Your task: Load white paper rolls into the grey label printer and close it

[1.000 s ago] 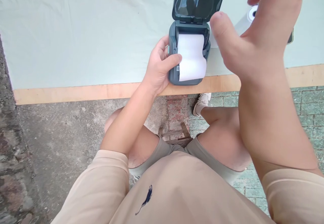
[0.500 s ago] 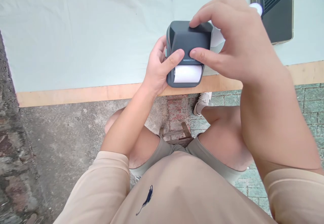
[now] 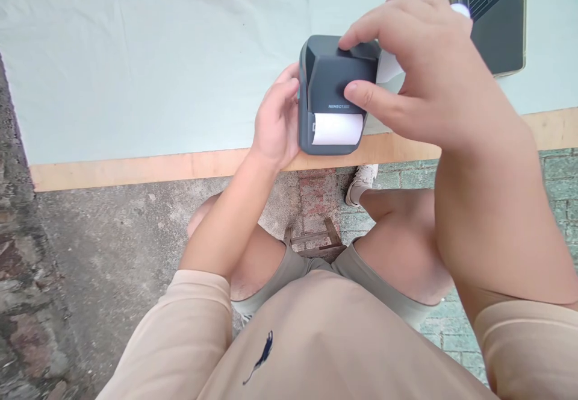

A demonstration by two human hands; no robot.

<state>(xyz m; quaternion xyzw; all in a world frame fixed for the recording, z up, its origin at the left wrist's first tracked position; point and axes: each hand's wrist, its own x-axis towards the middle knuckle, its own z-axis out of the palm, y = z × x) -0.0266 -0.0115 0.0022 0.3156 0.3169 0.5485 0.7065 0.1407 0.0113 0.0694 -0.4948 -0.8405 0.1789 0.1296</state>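
A dark grey label printer (image 3: 336, 90) marked NIIMBOT is at the table's front edge, with a white label strip (image 3: 338, 129) showing at its near end. My left hand (image 3: 276, 120) holds the printer's left side; its thumb lies along that edge and the other fingers are partly hidden. Across the top cover, my right hand (image 3: 415, 65) has its thumb and index finger on the surface, curved in a grip from the right. Part of a white paper piece (image 3: 389, 67) shows between the printer and my right hand.
A laptop (image 3: 494, 32) lies at the upper right, with a small white round thing (image 3: 461, 9) beside it, partly covered by my hand. Pale cloth (image 3: 158, 68) covers the table, whose wooden edge (image 3: 135, 171) runs in front of my knees. A wooden stool (image 3: 316, 240) shows below.
My left thumb has come off the top cover and drawn back to the printer's left edge. The printer and my right hand have shifted slightly to the right.
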